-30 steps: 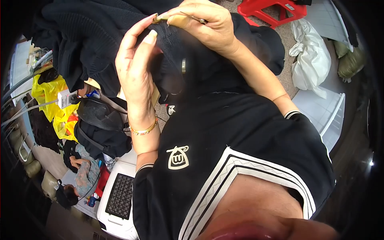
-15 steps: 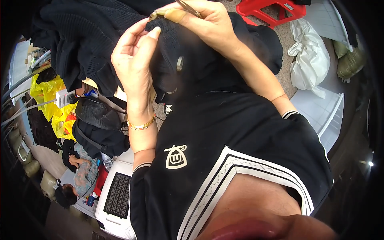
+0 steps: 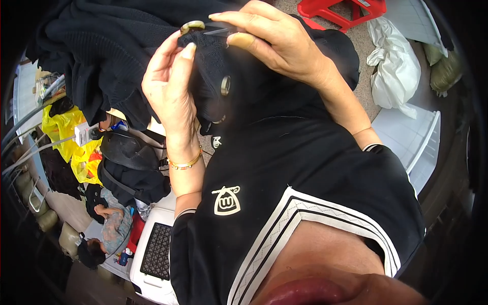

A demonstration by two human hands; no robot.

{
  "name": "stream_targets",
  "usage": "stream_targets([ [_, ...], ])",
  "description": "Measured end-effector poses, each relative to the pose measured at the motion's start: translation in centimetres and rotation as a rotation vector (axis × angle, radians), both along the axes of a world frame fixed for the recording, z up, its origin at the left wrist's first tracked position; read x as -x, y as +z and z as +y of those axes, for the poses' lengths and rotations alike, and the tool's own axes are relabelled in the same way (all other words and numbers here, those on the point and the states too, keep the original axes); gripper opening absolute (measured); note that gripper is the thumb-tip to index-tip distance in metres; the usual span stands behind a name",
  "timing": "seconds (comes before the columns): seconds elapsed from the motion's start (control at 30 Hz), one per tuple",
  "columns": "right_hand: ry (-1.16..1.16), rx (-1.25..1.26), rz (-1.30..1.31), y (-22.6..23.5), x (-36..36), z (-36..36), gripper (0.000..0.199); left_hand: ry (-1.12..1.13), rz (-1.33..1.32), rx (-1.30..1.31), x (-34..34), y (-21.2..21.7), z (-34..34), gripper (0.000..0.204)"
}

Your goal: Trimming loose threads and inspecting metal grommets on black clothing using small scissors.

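A black knitted garment (image 3: 114, 61) lies across my lap and spreads out to the far left. My left hand (image 3: 170, 84) pinches its edge between thumb and fingertips, right beside a large olive-rimmed button (image 3: 192, 26). In my right hand (image 3: 279, 43) is a small pair of thread snips (image 3: 218, 31), its pointed blades directed left at the fabric just by that button. The handle is hidden inside the palm. Further down the same edge sit a second button (image 3: 225, 85), seen edge-on, and another button (image 3: 219, 120), partly hidden.
A red plastic stool (image 3: 343, 15) stands far right, with a white bag (image 3: 394, 63) and a pale plastic bin (image 3: 412, 137) nearby. Left are yellow bags (image 3: 58, 129), a white power block (image 3: 84, 134) with cables, a black bag (image 3: 129, 150), a white case (image 3: 147, 282) and a seated person (image 3: 117, 231).
My right hand has shifted right, away from the left fingertips, and the snips' blades now point at the fabric. The upper button, mostly covered before, now shows fully.
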State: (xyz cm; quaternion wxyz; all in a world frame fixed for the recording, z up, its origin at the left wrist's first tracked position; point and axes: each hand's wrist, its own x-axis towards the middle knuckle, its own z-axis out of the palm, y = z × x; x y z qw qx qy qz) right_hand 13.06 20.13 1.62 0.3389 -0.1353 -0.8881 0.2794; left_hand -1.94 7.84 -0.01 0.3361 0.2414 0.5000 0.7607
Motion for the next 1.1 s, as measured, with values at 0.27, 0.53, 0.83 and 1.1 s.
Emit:
stream_targets([
  [0.27, -0.032, -0.075, 0.063, -0.7, 0.0, 0.0, 0.028, -0.013, 0.062, 0.028, -0.1, 0.2, -0.3, 0.032],
  [0.53, -0.018, -0.111, 0.045, -0.4, -0.1, 0.1, 0.028, -0.099, 0.131, 0.03, -0.5, 0.2, -0.2, 0.033],
  [0.83, -0.074, -0.135, 0.009, 0.2, -0.7, 0.1, 0.029, -0.111, -0.016, -0.042, -0.2, -0.2, -0.1, 0.032],
  [1.1, -0.079, -0.138, 0.009, 0.2, -0.8, -0.1, 0.028, -0.116, -0.077, -0.083, -0.4, -0.6, -0.3, 0.031],
])
